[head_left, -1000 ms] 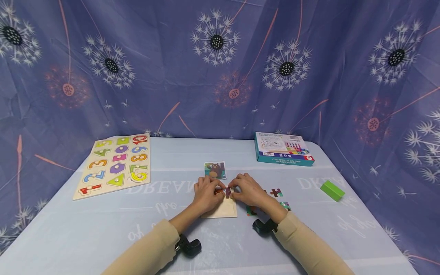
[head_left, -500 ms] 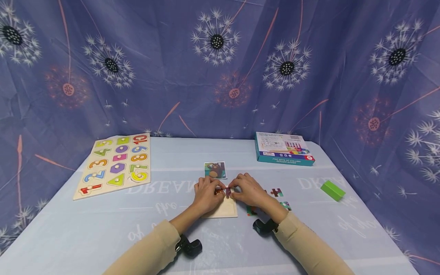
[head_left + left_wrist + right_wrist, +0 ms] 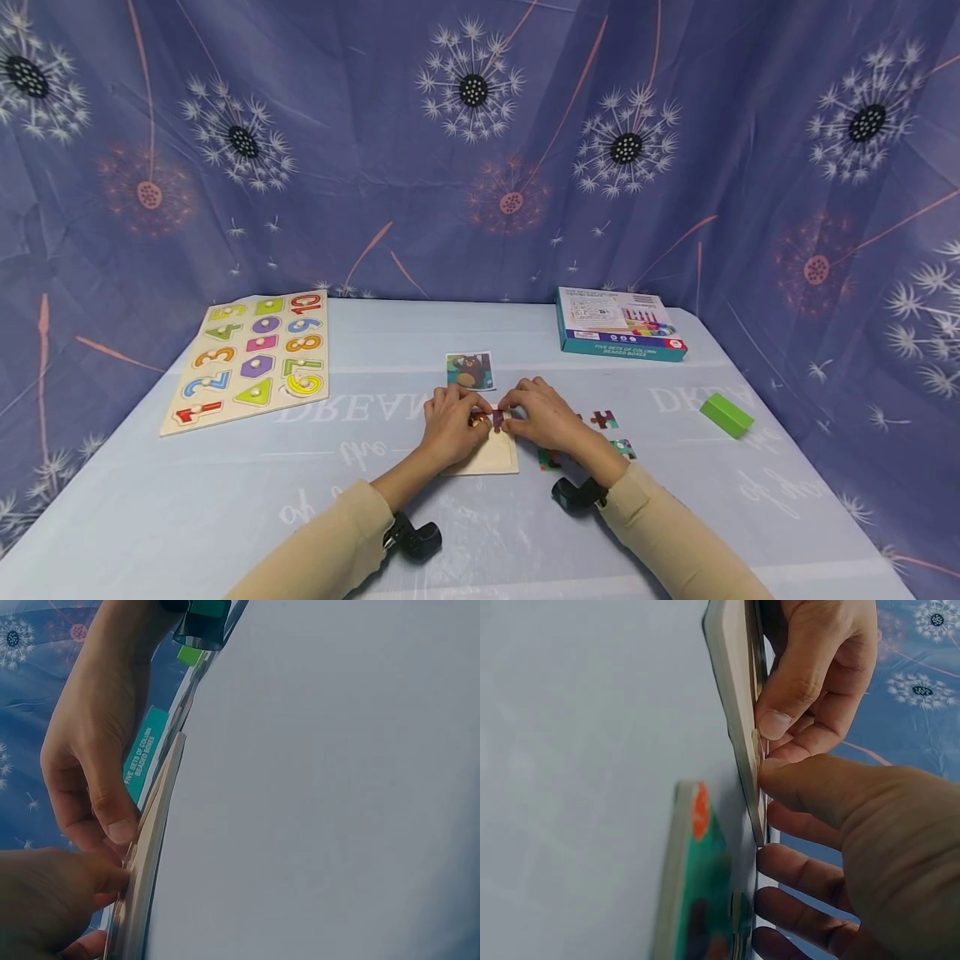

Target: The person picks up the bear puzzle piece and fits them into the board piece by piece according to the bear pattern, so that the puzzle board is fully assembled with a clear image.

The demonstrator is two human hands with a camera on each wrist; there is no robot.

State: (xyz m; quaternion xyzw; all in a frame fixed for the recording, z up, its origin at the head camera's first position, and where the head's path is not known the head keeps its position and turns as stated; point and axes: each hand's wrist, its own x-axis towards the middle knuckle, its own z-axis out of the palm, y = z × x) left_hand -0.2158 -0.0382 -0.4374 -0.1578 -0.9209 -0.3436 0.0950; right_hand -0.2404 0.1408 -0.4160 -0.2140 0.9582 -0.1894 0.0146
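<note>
In the head view, a shallow wooden puzzle tray (image 3: 480, 460) lies on the table between both hands. My left hand (image 3: 452, 425) pinches a brown-orange jigsaw piece (image 3: 477, 420) at the tray's upper part, partly covered by the fingers. Beside it, a purple-brown jigsaw piece (image 3: 498, 419) is held by the thumb and finger of my right hand (image 3: 546, 415). The two hands nearly meet over the tray. Seen edge-on in the right wrist view, the tray (image 3: 739, 697) has both thumbs at its top face.
A bear picture card (image 3: 469, 372) lies behind the tray. Loose jigsaw pieces (image 3: 603, 420) are to the right, some under my right forearm. A number-and-shape board (image 3: 247, 358) lies left, a bead-box carton (image 3: 621, 325) back right, and a green block (image 3: 726, 416) far right.
Both hands stay almost still over the tray, with only tiny finger shifts at the pieces. Nothing else has visibly moved.
</note>
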